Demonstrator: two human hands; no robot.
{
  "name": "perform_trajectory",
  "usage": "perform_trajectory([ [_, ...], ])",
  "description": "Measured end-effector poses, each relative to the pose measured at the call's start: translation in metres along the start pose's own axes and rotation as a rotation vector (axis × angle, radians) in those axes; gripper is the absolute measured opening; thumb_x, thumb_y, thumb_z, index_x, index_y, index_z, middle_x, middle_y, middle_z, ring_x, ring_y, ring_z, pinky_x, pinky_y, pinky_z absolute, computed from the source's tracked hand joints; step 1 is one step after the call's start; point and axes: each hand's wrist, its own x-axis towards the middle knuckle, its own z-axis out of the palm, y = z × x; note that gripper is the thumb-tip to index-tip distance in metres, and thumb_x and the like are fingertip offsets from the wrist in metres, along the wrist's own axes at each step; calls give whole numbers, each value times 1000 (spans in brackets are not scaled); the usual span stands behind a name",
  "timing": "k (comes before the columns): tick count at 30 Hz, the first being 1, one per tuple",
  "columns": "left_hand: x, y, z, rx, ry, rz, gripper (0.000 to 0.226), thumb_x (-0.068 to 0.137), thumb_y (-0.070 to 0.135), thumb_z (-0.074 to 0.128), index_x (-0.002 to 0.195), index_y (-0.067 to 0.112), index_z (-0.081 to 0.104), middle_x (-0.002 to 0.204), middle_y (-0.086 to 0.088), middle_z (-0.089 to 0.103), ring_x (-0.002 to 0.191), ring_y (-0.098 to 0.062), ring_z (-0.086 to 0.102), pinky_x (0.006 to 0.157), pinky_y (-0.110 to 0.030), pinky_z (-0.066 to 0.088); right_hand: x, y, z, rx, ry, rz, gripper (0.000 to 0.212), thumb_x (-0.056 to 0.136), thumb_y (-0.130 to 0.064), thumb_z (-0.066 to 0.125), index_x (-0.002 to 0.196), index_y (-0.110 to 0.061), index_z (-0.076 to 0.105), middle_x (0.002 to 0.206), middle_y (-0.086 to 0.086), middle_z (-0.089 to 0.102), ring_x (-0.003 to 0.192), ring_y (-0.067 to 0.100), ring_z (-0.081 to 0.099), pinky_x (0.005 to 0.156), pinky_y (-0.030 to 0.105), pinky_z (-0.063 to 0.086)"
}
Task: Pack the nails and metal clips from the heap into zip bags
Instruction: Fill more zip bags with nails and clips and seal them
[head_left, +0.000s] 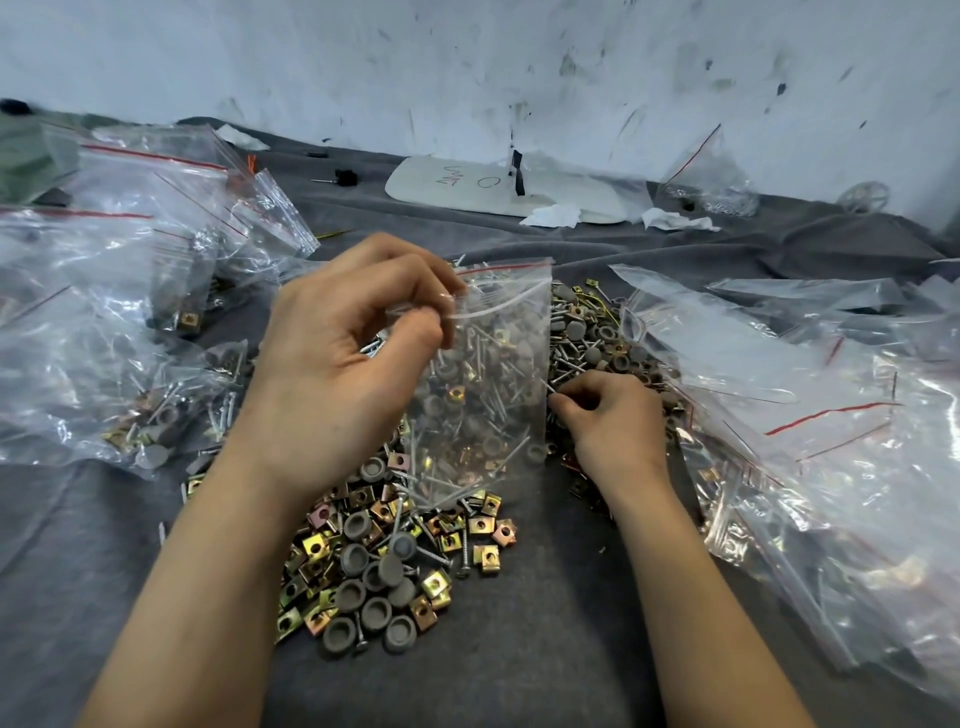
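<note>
A heap (395, 551) of nails, square brass-coloured metal clips and grey round caps lies on the grey cloth in the middle. My left hand (343, 364) pinches the top edge of a clear zip bag (493, 374) with a red stripe and holds it upright over the heap. The bag looks empty; the heap shows through it. My right hand (608, 415) is down in the heap to the right of the bag, its fingers curled and pinching nails (550, 389) at the bag's right edge.
Piles of clear zip bags lie on the left (130, 291) and on the right (810, 405), some filled with nails and clips. A white board (467, 182) and crumpled paper (556, 215) sit at the back by the wall. Grey cloth (519, 665) covers the surface.
</note>
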Motion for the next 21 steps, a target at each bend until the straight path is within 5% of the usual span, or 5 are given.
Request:
perform_trajectory([
  [7, -1, 1, 1, -3, -11, -14, 18, 79, 24, 44, 68, 21, 58, 95, 6, 65, 95, -9, 61, 80, -18, 43, 1, 2, -1, 146, 66, -41, 5, 88, -27, 67, 84, -26, 70, 72, -13, 59, 70, 3, 56, 59, 14, 38],
  [13, -1, 1, 3, -6, -21, 4, 18, 79, 23, 44, 68, 20, 58, 95, 5, 65, 95, -8, 61, 80, -18, 43, 2, 0, 1, 132, 73, -56, 8, 91, -21, 63, 91, -17, 69, 84, -1, 67, 72, 11, 61, 61, 20, 41],
  [17, -1, 0, 3, -4, -24, -13, 19, 79, 24, 44, 68, 20, 58, 96, 6, 65, 96, -11, 61, 80, -19, 44, 0, -9, -12, 168, 182, -57, 9, 97, -17, 53, 100, -13, 61, 100, 4, 64, 90, 17, 58, 77, 24, 45],
  [21, -1, 1, 3, -23, -58, -13, 17, 80, 25, 44, 70, 23, 58, 97, 7, 64, 94, -14, 61, 79, -23, 46, -8, -35, -46, 359, 236, -186, 13, 95, -13, 55, 88, -23, 56, 82, -9, 60, 76, 9, 57, 63, 7, 44],
])
